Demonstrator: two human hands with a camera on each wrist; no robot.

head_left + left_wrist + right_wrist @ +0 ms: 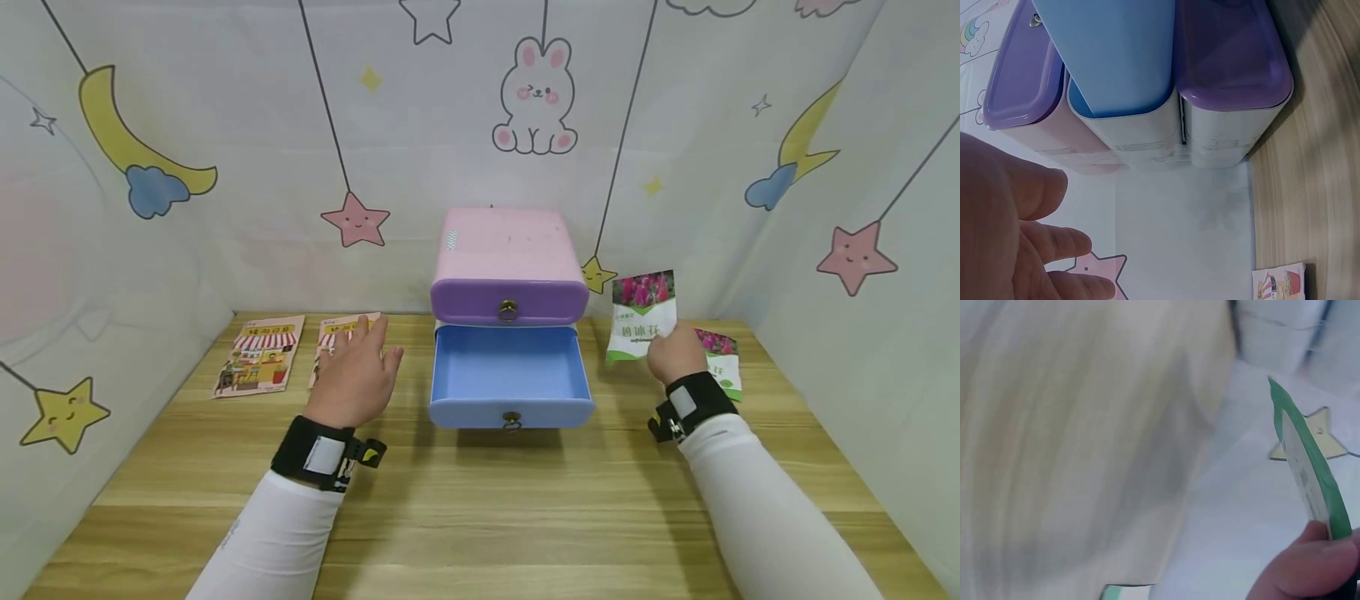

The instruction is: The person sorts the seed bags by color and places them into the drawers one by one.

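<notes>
My right hand (677,354) pinches a white-and-green seed packet (643,321) printed with pink flowers, held up off the table. In the right wrist view the packet (1304,459) shows edge-on, gripped between thumb and fingers. A second, similar flower packet (722,367) lies behind that hand, partly covered by it. My left hand (351,375) hovers with its fingers spread, overlapping a pink packet (330,329) with a striped awning print. Between the hands stands a small drawer cabinet (506,246), its blue drawer (510,367) pulled out and bare inside.
Another pink awning packet (258,358) lies at the far left of the wooden table (510,517). The purple drawer (472,302) above the blue one is closed. In the left wrist view a lower purple drawer (1235,62) shows beneath it. A printed cloth wall stands behind.
</notes>
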